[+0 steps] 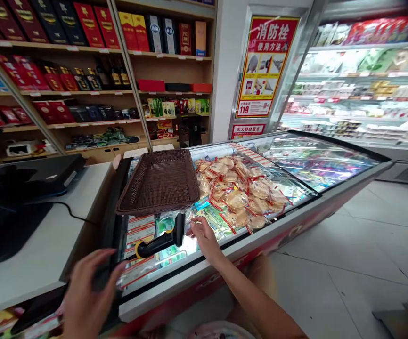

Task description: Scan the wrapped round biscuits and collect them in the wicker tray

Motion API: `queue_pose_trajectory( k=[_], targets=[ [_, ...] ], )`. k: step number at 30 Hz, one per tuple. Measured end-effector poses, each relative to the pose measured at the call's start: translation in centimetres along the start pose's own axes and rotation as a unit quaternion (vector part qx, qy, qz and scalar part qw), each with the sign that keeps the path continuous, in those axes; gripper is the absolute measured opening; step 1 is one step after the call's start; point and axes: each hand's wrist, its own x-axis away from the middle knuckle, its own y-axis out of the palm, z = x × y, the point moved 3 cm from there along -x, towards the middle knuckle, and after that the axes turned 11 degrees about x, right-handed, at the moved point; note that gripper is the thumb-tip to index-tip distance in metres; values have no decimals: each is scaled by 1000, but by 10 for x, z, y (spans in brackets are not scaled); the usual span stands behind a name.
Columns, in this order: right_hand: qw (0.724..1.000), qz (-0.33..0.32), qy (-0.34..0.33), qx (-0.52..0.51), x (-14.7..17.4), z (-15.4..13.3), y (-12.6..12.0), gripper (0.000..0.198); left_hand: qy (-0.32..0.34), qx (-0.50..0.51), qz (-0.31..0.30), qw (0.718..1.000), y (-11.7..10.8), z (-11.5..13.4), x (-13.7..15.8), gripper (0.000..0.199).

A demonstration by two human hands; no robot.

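Note:
Over the left end of the glass-topped chest freezer, my left hand is raised, blurred, with thumb and fingers apart and nothing in it. A black and yellow handheld barcode scanner lies on the glass between my hands. My right hand is beside the scanner's head, its fingers loosely bent and apart; I see nothing held, and contact with the scanner is unclear. Behind the scanner rests a brown wicker tray with nothing in it. To the right, a heap of clear packets of round, flat, beige food covers the glass.
A white counter with a black screen device and a cable stands at left. Shelves of boxes and bottles line the back wall. A red fire-hydrant poster and a lit refrigerated display are at right, above tiled floor.

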Motion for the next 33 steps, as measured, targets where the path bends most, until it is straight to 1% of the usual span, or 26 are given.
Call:
queue_pose_trajectory(
  k=[1,2,3,4,5,7,8,9,10,11,13,15,16,18,20,22,24,27,29,30,31,33],
  targets=[
    [1000,15,-9,26,-2,-3,-8,35,62,-54,-53,995,21,12,-8,50],
    [997,43,-23,62,-6,-6,-21,35,99,-88,-110,985,40,17,-14,51],
    [989,85,-40,112,-10,-9,-37,35,120,-112,-155,974,57,17,-18,54],
    [975,135,-58,169,-14,-12,-55,36,132,-131,-189,964,71,13,-21,57],
    [950,195,-72,234,-19,-15,-75,37,136,-146,-214,956,82,6,-23,59],
    [882,286,-70,368,-28,-16,-114,45,149,-173,-234,945,95,-12,-25,62],
    [855,312,-50,412,-32,-14,-131,49,156,-185,-236,941,99,-20,-24,61],
    [835,323,-27,444,-36,-11,-145,53,163,-196,-232,939,101,-28,-24,59],
    [824,318,-7,468,-40,-6,-155,56,170,-209,-228,936,102,-33,-24,57],
    [819,306,8,485,-44,-2,-161,59,177,-221,-224,932,103,-36,-24,54],
    [818,276,13,505,-49,6,-164,61,188,-242,-220,926,104,-38,-26,53],
    [825,261,-12,500,-53,9,-157,62,191,-256,-222,921,106,-35,-27,53],
    [834,259,-31,486,-55,9,-152,61,193,-263,-222,919,106,-33,-28,53],
    [860,258,-67,435,-57,5,-142,57,200,-273,-226,913,107,-28,-27,51],
    [885,263,-88,374,-57,-3,-135,54,203,-275,-226,912,106,-21,-25,48],
    [899,275,-103,324,-58,-15,-132,53,196,-265,-228,916,103,-12,-23,46],
    [904,302,-117,278,-58,-29,-133,59,170,-251,-241,922,98,-1,-25,48],
    [907,347,-124,206,-65,-52,-135,72,107,-234,-271,928,90,23,-35,51],
    [909,356,-131,174,-75,-69,-132,78,80,-207,-302,927,86,46,-46,53],
    [912,351,-138,160,-82,-78,-128,80,68,-197,-316,926,85,59,-53,54],
    [919,336,-143,147,-90,-86,-122,81,62,-190,-314,928,83,72,-61,54],
    [944,271,-141,123,-107,-98,-105,76,64,-179,-289,938,81,100,-80,59]
  ],
)
